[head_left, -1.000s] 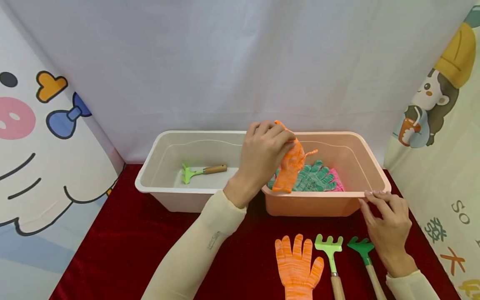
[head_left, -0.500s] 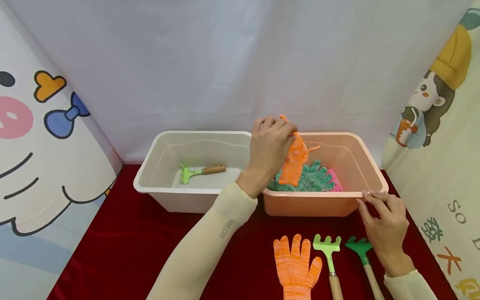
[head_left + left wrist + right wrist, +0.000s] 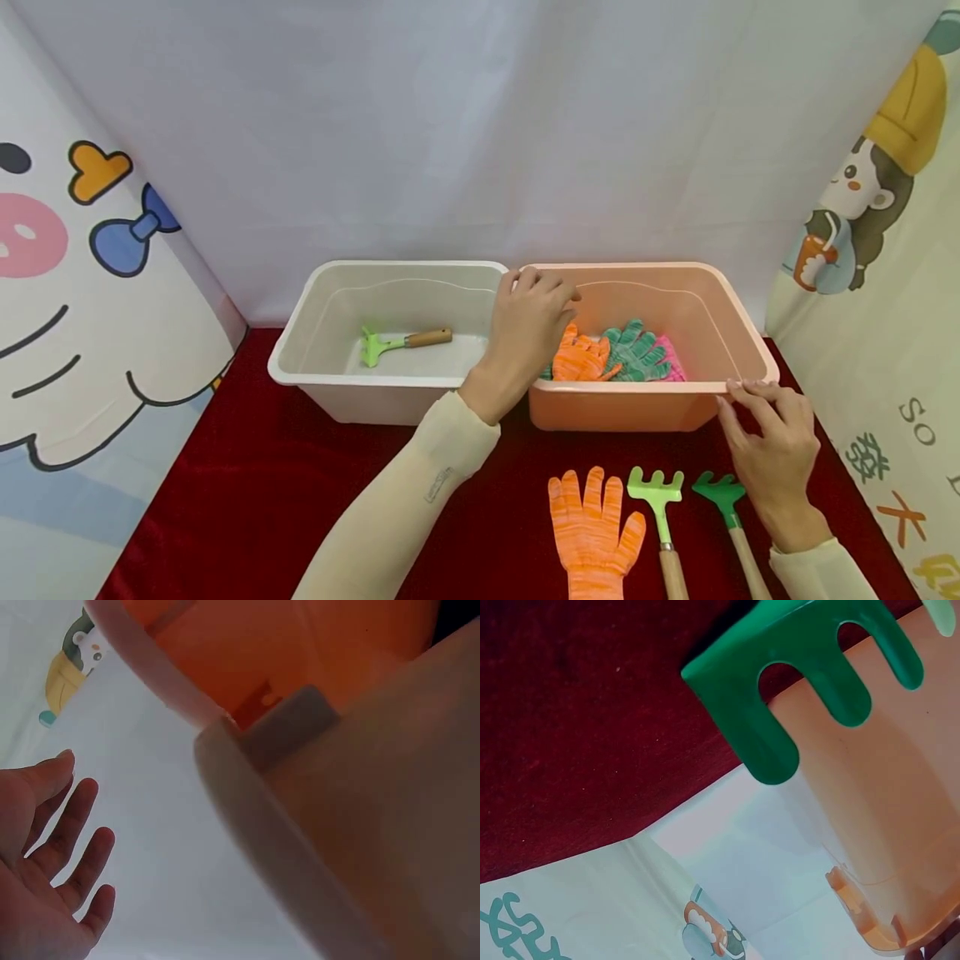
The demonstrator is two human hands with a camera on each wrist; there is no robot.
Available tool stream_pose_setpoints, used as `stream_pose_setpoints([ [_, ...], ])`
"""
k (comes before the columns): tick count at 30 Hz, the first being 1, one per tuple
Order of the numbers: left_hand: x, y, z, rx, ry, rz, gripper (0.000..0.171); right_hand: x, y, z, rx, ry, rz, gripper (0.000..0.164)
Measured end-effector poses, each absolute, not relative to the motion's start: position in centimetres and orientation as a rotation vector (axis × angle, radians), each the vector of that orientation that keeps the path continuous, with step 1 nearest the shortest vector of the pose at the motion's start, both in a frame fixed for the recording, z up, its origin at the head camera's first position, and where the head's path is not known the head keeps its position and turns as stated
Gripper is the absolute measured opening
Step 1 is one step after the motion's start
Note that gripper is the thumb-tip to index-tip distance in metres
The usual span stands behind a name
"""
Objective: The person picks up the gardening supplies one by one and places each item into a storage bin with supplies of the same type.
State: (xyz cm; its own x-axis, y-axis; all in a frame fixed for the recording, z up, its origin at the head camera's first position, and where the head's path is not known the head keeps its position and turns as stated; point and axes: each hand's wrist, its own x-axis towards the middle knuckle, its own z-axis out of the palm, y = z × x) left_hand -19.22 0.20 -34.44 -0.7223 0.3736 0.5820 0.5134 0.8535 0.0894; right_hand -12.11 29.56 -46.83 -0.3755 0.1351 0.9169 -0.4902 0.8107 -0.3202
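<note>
Head view: a knitted, streaky orange glove [image 3: 581, 357] lay crumpled over a teal glove [image 3: 637, 352] inside the smooth plastic peach bin [image 3: 630, 408]; the right hand [image 3: 776, 454] pinched the bin's rim. Left wrist view: the left hand's [image 3: 34, 892] fingers curved loosely apart, holding nothing. Right wrist view: a glossy green rake [image 3: 810, 652] showed rounded tines against plush red cloth [image 3: 592, 735].
</note>
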Motion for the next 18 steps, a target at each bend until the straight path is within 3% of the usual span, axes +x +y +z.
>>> stream_pose_setpoints([
  [18,-14.4,-2.2,-38.2,-0.707,-2.264,-0.332,0.013,-11.9,29.1,-46.6,0.260,-1.841,0.701,0.059],
])
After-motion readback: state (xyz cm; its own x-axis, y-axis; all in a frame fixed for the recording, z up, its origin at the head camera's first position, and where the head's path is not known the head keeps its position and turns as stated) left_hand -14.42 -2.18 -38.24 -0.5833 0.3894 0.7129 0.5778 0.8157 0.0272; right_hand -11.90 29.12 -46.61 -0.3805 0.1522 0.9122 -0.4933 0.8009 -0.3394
